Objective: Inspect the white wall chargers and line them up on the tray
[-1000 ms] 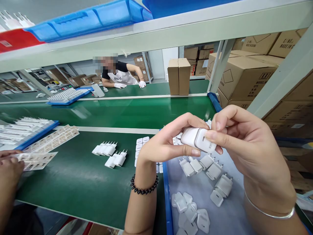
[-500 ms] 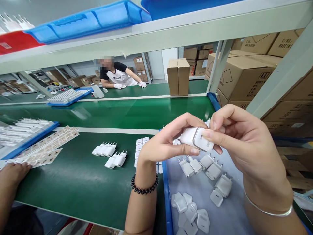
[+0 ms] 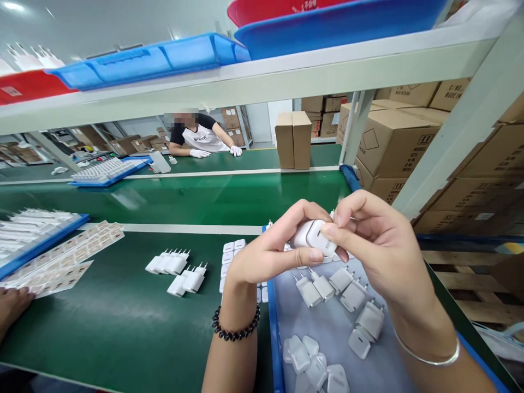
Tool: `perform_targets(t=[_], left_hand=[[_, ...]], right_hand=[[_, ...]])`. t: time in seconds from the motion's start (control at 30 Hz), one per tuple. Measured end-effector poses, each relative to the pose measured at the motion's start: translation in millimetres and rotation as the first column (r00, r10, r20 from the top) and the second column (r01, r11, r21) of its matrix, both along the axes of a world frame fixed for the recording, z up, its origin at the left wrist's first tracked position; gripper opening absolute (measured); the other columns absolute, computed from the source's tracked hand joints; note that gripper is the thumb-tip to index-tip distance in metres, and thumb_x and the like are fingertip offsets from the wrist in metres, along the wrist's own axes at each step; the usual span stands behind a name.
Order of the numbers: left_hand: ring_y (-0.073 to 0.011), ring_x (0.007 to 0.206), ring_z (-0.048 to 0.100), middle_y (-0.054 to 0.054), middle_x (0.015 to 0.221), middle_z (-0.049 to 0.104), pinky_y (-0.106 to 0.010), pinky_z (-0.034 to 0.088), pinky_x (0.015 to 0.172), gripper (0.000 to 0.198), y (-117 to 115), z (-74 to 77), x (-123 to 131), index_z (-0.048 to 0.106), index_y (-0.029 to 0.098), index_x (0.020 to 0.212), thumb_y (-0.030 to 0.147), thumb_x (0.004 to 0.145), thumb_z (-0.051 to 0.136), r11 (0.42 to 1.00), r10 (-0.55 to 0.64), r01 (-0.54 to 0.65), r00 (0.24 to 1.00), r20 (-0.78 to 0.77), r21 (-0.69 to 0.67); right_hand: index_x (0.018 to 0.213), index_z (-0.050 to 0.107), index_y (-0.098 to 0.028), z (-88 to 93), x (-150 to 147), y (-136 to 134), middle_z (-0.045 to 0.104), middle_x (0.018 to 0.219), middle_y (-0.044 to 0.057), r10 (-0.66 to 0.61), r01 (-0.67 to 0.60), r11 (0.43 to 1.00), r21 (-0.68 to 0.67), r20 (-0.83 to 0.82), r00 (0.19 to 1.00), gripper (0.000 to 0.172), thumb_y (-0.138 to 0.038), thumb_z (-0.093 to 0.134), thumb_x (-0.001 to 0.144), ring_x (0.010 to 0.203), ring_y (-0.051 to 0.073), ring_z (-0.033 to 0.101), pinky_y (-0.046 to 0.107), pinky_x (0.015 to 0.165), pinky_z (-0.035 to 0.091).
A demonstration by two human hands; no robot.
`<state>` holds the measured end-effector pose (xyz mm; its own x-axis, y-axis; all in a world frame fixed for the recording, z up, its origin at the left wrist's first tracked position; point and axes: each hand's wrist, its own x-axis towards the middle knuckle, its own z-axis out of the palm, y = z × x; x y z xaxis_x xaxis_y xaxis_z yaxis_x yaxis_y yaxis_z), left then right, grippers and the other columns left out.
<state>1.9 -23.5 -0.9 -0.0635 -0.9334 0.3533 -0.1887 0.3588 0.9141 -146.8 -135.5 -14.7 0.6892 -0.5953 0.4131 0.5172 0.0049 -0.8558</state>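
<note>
A: Hands first; what are they doing?
B: Left hand (image 3: 266, 248) clamped on a white charger (image 3: 317, 240), thumb underneath, fingers curled over the top; right hand (image 3: 380, 245) pinching the same piece, thumb pressed on the slotted end face; so both together on one item.

A: And where's that item?
B: Up in the air, above the far part of a blue tray (image 3: 275, 338); slotted end tilted toward the camera; prongs can't be told, fingers cover too much.

A: In the tray?
B: Loose two-pin plugs (image 3: 354, 296) lying flat, roughly mid-tray; a heap of flat white pieces (image 3: 316, 372) nearer the camera.

A: Left of it?
B: Green tabletop (image 3: 123, 333); small white blocks (image 3: 227, 258) in rows just beside the tray; two groups of pronged plugs (image 3: 167, 262) further left; then patterned sheets (image 3: 88, 243), overlapping, by another filled tray (image 3: 84, 220); a co-worker's hand (image 3: 15, 305) at the sheets' near edge.

A: Background?
B: Person in white gloves (image 3: 200, 153) leaning at the far side; two upright cartons (image 3: 293, 141) to their left; bins (image 3: 151, 63) on the overhead shelf (image 3: 164, 94).
</note>
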Motion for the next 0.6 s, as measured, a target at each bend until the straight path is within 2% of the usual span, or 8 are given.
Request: perform_targets(t=[0.2, 0.33, 0.47, 0.53, 0.6], left_hand=[[-0.0174, 0.095, 0.057, -0.007, 0.108, 0.058, -0.028, 0.046, 0.08, 0.028, -1, -2.6, -4, 0.055, 0.019, 0.113, 0.038, 0.098, 0.068, 1.0, 0.02, -0.02, 0.999, -0.036, 0.013], [-0.0184, 0.094, 0.057, -0.007, 0.104, 0.059, -0.028, 0.046, 0.08, 0.035, -6, -7.4, -9, 0.056, 0.019, 0.11, 0.045, 0.093, 0.073, 0.995, 0.104, -0.104, 0.993, -0.057, 0.008], [-0.0173, 0.091, 0.056, -0.005, 0.102, 0.058, -0.027, 0.047, 0.079, 0.04, -13, -8.9, -4, 0.058, 0.019, 0.113, 0.047, 0.09, 0.075, 0.982, 0.189, -0.189, 0.978, -0.086, 0.015], [-0.0196, 0.097, 0.059, -0.005, 0.107, 0.06, -0.03, 0.049, 0.086, 0.042, -9, -5.4, -7, 0.06, 0.021, 0.119, 0.048, 0.09, 0.074, 0.967, 0.253, -0.253, 0.966, -0.05, 0.01], [-0.025, 0.112, 0.059, -0.007, 0.115, 0.063, -0.034, 0.048, 0.1, 0.039, 0, -1.0, -7, 0.064, 0.021, 0.117, 0.048, 0.09, 0.073, 0.926, 0.376, -0.373, 0.925, 0.052, -0.056]], right_hand=[[0.075, 0.06, -0.022, -5.2, 3, -1, 0.054, 0.063, -0.006, -0.041, 0.041, 0.998, -0.047, -0.004, 0.999, 0.021, -0.019, 0.079, 0.085, 0.048, 0.007, 0.052, 0.017, 0.045, 0.044], [0.078, 0.061, -0.022, -15.2, 2, -6, 0.056, 0.066, -0.004, -0.108, 0.105, 0.99, -0.095, -0.022, 0.994, 0.019, -0.023, 0.078, 0.088, 0.051, 0.008, 0.051, 0.02, 0.046, 0.04], [0.08, 0.06, -0.021, -17.8, 16, -8, 0.05, 0.063, -0.006, -0.073, 0.073, 0.997, 0.016, 0.016, 0.997, 0.021, -0.024, 0.079, 0.087, 0.054, 0.008, 0.041, 0.02, 0.048, 0.031], [0.082, 0.058, -0.022, -11.4, 22, -2, 0.047, 0.06, -0.008, -0.085, 0.084, 0.996, 0.024, 0.041, 0.996, 0.023, -0.027, 0.08, 0.084, 0.052, 0.008, 0.037, 0.02, 0.048, 0.028], [0.085, 0.056, -0.022, -1.3, 27, 3, 0.051, 0.063, -0.007, -0.12, 0.12, 0.993, -0.004, 0.046, 0.992, 0.031, -0.039, 0.082, 0.079, 0.054, 0.008, 0.043, 0.02, 0.049, 0.033]])
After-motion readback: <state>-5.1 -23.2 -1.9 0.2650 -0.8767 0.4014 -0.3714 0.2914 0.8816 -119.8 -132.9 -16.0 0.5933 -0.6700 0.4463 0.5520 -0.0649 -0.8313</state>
